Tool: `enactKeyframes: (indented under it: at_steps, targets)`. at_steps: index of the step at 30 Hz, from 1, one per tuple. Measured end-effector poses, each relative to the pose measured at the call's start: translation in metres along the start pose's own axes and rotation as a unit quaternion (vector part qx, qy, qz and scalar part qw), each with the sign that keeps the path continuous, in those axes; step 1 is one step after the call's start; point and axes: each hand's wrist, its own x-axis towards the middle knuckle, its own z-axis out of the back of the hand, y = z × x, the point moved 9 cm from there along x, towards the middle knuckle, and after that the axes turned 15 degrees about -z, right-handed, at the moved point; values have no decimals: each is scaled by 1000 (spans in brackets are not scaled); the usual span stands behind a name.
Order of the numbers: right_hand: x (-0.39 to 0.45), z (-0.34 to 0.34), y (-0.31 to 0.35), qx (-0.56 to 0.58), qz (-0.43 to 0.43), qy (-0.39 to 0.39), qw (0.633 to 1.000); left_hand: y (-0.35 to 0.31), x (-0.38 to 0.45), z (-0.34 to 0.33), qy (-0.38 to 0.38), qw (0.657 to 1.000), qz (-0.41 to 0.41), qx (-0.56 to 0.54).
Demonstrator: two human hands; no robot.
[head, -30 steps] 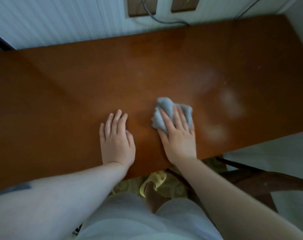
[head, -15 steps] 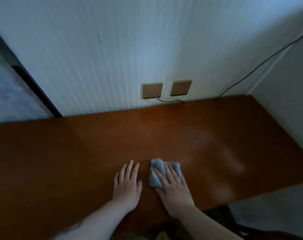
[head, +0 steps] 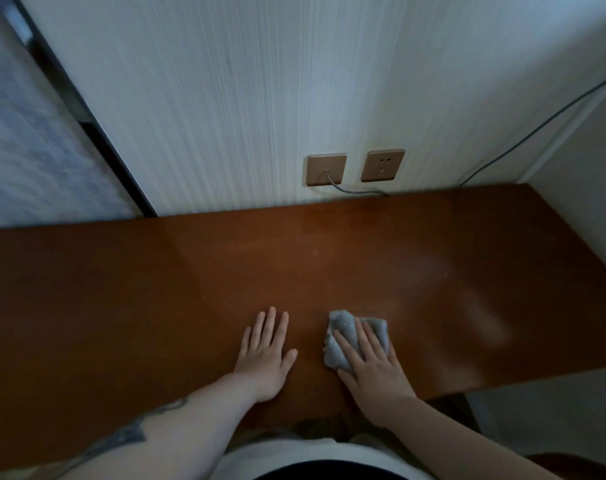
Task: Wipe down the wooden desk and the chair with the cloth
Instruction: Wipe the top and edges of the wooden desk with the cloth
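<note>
Desk: wooden desk (head: 156, 289) spans the frame from left to right across the middle, reddish-brown top, back edge against the wall.
Surface condition: pale, hazy patches show on the desk top at centre right of the frame, beyond and to the right of the cloth.
Cloth: grey-blue cloth (head: 343, 336) lies bunched on the desk, lower centre right of the frame, near the front edge.
Right hand: right hand (head: 374, 368) lies palm down on the cloth, fingers extended and spread over it, pressing it flat to the wood; not curled around it.
Left hand: left hand (head: 265, 355) rests flat on the bare desk just left of the cloth, palm down, fingers straight and together, thumb out to the side; it holds nothing and does not touch the cloth.
Forearms: both enter from the bottom edge of the frame; a dark marking shows on the left forearm (head: 132, 434).
Chair: dark curved piece at the lower right corner, chair (head: 571, 460), only a small part in view, detail not discernible.
Wall: pale striped wall (head: 225, 98) fills the upper frame.
Sockets: two tan wall plates above the desk, upper centre right; left plate (head: 326, 169) has a grey cable (head: 357, 192) plugged in, right plate (head: 382, 165) shows open outlet holes.
Second cable: thin cable (head: 544, 123) runs diagonally down the wall from the upper right.
Left edge: dark frame strip (head: 87, 123) runs diagonally at the upper left, with a blurred pale panel beyond it.
</note>
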Motion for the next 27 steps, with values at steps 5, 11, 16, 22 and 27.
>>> enactKeyframes:
  at_steps: [5, 11, 16, 22, 27]
  targets:
    - [3, 3, 35, -74, 135, 6, 988, 0, 1, -4, 9, 1000, 9, 4]
    - [15, 11, 3, -2, -11, -18, 1000, 3, -13, -8, -14, 1000, 24, -5]
    - [-18, 6, 44, -14, 128, -50, 990, 0, -16, -12, -41, 997, 65, -13]
    - [-7, 12, 9, 0, 18, -71, 997, -5, -21, -10, -26, 995, 84, -42]
    - [-15, 3, 49, -72, 150, -12, 986, -7, -21, -11, -2, 995, 88, -50]
